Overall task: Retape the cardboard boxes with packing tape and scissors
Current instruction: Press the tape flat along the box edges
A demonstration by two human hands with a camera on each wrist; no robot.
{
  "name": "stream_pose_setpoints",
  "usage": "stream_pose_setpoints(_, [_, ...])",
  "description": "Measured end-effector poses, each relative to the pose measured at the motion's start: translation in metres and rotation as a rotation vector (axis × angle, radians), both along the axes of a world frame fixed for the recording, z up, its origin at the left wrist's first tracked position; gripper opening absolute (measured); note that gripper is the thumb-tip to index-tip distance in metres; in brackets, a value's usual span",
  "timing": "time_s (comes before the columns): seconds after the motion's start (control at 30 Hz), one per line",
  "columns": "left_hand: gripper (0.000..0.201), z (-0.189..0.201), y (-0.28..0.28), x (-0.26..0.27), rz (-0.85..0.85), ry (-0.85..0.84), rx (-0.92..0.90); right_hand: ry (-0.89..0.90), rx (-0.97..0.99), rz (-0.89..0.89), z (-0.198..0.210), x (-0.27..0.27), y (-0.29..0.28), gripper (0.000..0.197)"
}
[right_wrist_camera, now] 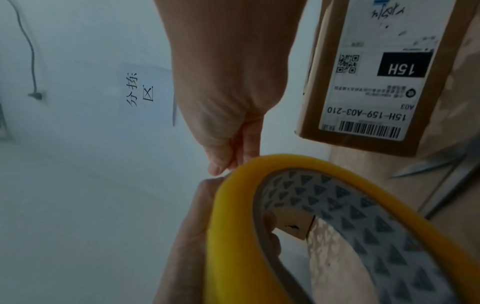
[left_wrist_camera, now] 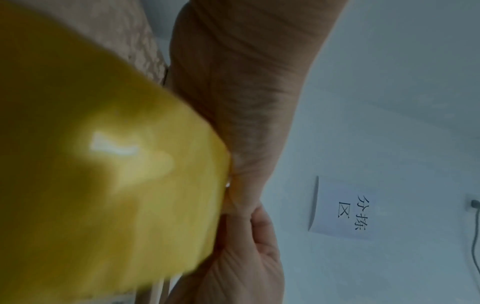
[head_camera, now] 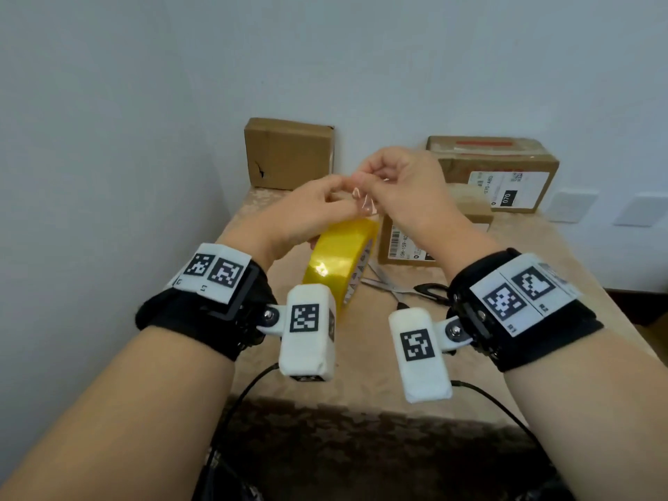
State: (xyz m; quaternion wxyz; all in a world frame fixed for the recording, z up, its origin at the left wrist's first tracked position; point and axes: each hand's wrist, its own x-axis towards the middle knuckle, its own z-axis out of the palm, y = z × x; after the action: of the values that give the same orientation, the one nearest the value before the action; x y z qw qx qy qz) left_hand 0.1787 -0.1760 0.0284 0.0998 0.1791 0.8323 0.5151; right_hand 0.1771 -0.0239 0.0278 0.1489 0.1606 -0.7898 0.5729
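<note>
The yellow tape roll (head_camera: 343, 258) is up in the air above the surface (head_camera: 542, 269), standing on its edge. The left hand (head_camera: 311, 211) holds it from the top, with fingers curled into the hole of the roll. In the right wrist view, those fingertips (right_wrist_camera: 270, 224) show inside the ring, against the grey patterned core. The right hand (head_camera: 405, 186) is just beside the left one, and its fingers pinch a clear, crumpled loose end of tape (head_camera: 365, 200) at the top of the roll.

Under the hands, the scissors (head_camera: 408, 289) lie flat on the surface with the blades partly apart. Just behind them is a small labelled box (head_camera: 408, 244) with a white sticker and a barcode. A bigger labelled box (head_camera: 502, 175) sits farther back on the right, near the wall. A plain box (head_camera: 287, 153) stands at the back on the left, against the wall. A paper sign (left_wrist_camera: 342, 207) with black writing hangs on the wall.
</note>
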Motion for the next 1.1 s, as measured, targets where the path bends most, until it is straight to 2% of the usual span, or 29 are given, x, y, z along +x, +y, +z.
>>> stream_pose_setpoints(0.1, [0.016, -0.007, 0.002, 0.0, 0.0, 0.081, -0.03, -0.013, 0.035, 0.033, -0.006, 0.001, -0.004, 0.023])
stream_pose_setpoints(0.13, [0.014, -0.009, 0.0, -0.003, 0.025, 0.12, -0.046, -0.006, 0.042, 0.041, -0.006, 0.002, -0.006, 0.023])
stream_pose_setpoints(0.23, [0.028, -0.012, -0.003, -0.013, 0.094, 0.181, -0.004, 0.065, 0.131, -0.052, -0.006, 0.001, -0.007, 0.022])
stream_pose_setpoints(0.33, [0.022, -0.013, -0.001, -0.018, 0.189, 0.33, -0.07, 0.026, 0.128, -0.107, -0.006, -0.001, -0.003, 0.013])
stream_pose_setpoints(0.43, [0.025, -0.015, -0.003, -0.024, 0.294, 0.471, -0.139, -0.237, 0.193, 0.002, -0.015, 0.0, 0.005, 0.066])
stream_pose_setpoints(0.47, [0.023, -0.015, -0.006, -0.025, 0.325, 0.495, -0.147, -0.288, 0.223, 0.036, -0.019, 0.003, 0.006, 0.074])
stream_pose_setpoints(0.53, [0.022, -0.014, -0.009, -0.027, 0.395, 0.53, -0.177, -0.261, 0.206, 0.051, -0.026, 0.007, 0.006, 0.073])
stream_pose_setpoints(0.6, [0.023, -0.01, -0.011, -0.028, 0.462, 0.548, -0.17, -0.191, 0.109, 0.059, -0.029, 0.011, 0.008, 0.069])
stream_pose_setpoints(0.67, [0.024, -0.007, -0.012, -0.027, 0.5, 0.52, -0.05, -0.135, 0.058, 0.069, -0.028, 0.019, 0.009, 0.063])
stream_pose_setpoints(0.77, [0.027, 0.007, -0.004, -0.019, 0.51, 0.426, 0.074, -0.027, 0.031, -0.024, -0.016, 0.03, 0.018, 0.05])
stream_pose_setpoints(0.87, [0.027, 0.025, 0.014, -0.017, 0.447, 0.299, 0.214, 0.016, 0.11, -0.121, 0.021, 0.032, 0.038, 0.038])
stream_pose_setpoints(0.9, [0.026, 0.031, 0.022, -0.016, 0.425, 0.254, 0.256, 0.002, 0.149, -0.141, 0.038, 0.033, 0.046, 0.04])
stream_pose_setpoints(0.97, [0.024, 0.038, 0.037, -0.017, 0.383, 0.15, 0.3, -0.044, 0.281, -0.206, 0.069, 0.031, 0.059, 0.054])
stream_pose_setpoints(1.1, [0.026, 0.039, 0.055, -0.029, 0.373, 0.057, 0.284, -0.038, 0.726, -0.332, 0.096, 0.007, 0.082, 0.051])
